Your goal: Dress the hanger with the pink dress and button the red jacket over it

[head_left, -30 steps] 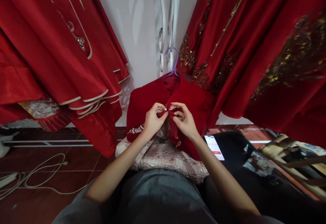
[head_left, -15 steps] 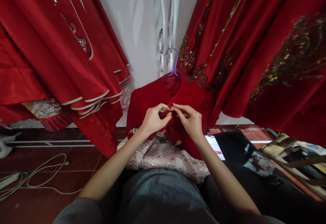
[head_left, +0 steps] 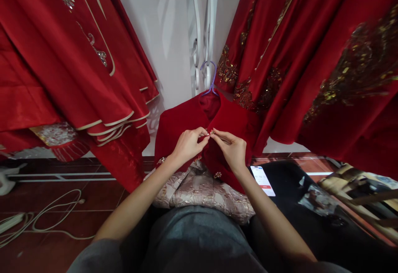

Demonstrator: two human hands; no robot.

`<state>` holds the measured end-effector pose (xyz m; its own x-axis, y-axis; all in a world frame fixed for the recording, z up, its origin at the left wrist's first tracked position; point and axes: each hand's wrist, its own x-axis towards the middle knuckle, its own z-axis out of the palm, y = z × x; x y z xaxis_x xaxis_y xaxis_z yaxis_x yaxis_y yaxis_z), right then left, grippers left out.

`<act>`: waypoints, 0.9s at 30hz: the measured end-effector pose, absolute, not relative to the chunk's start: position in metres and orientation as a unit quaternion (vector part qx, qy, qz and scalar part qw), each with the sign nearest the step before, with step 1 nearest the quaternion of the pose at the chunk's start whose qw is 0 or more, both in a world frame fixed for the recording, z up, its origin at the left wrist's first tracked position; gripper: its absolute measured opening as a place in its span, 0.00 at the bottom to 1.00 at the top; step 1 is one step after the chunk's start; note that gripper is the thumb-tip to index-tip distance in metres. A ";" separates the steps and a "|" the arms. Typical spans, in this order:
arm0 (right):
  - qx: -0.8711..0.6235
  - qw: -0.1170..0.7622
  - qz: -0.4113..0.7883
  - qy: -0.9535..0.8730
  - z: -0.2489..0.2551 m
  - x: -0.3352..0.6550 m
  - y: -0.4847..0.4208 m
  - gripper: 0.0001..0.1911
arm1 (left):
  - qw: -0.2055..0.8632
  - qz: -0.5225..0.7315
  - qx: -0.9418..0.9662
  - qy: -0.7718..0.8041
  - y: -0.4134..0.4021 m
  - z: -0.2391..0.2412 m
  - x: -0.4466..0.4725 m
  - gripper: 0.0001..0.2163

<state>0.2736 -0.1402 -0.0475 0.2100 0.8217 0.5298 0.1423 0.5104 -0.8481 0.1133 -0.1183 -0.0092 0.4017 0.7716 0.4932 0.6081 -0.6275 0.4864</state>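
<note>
A red jacket (head_left: 182,117) hangs from a purple hanger (head_left: 214,78) in front of me, its lower part resting over a pale pink-gold brocade cloth (head_left: 205,194) on my lap. At the jacket's front opening is a small gold ornamental button (head_left: 212,132). My left hand (head_left: 190,144) pinches the front edge just left of it, thumb against forefinger. From the other side my right hand (head_left: 231,146) has its fingertips closed on the button. Another gold button (head_left: 217,175) sits lower on the right front. Fingertips cover the exact contact.
Red garments (head_left: 102,57) with pale trim hang at left, and red sequined garments (head_left: 311,57) at right. A lit phone (head_left: 263,180) and a clear plastic bag (head_left: 317,198) lie on a black surface. White cable (head_left: 59,211) coils on the tiled floor.
My left thumb and forefinger have closed from a wide ring into a flatter pinch. Both hands remain at the same button, and the view has shifted slightly.
</note>
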 end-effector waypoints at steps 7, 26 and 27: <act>-0.404 0.651 0.320 -0.558 -0.048 0.275 -0.136 0.17 | 0.104 0.310 0.844 0.425 -0.115 0.000 0.111 0.06; -0.344 0.676 0.404 -0.511 -0.045 0.276 -0.132 0.20 | 0.091 0.343 0.854 0.381 -0.108 0.002 0.116 0.04; -0.340 0.671 0.413 -0.513 -0.044 0.277 -0.132 0.20 | 0.095 0.353 0.851 0.377 -0.108 0.001 0.116 0.04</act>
<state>0.2770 -0.1318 -0.0444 0.1324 0.9033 0.4080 -0.2044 0.4277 -0.8805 0.1163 -0.1081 0.0012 0.4675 0.7082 0.5291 0.5748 -0.6982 0.4268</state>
